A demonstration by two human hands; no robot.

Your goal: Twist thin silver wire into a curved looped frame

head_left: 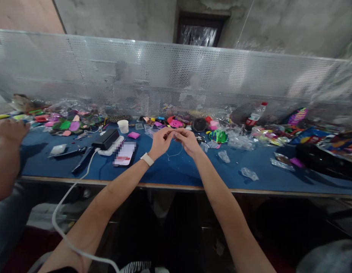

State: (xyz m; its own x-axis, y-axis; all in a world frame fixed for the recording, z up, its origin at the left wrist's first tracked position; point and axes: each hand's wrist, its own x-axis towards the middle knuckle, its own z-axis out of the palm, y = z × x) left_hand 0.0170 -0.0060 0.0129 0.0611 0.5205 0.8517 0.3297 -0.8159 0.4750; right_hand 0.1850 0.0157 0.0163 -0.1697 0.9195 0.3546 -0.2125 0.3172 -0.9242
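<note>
My left hand (pixel 161 142) and my right hand (pixel 187 141) meet above the blue table top (pixel 178 170), fingertips pinched together. Between them runs a thin pale string (pixel 173 154) that loops down below the hands. A white band sits on my left wrist (pixel 147 159). Both hands are closed in a pinch on the string. A pink piece (pixel 176 123) and other small coloured parts lie just beyond the fingers.
A phone (pixel 124 153), a black box (pixel 106 138) on a white power strip with cable, and a white cup (pixel 123 126) lie left. Coloured parts pile at far left (pixel 70 123). Plastic bags, a bottle (pixel 255 115) and packets crowd the right. Another person's arm (pixel 7 151) rests at left. A perforated screen (pixel 176 76) backs the table.
</note>
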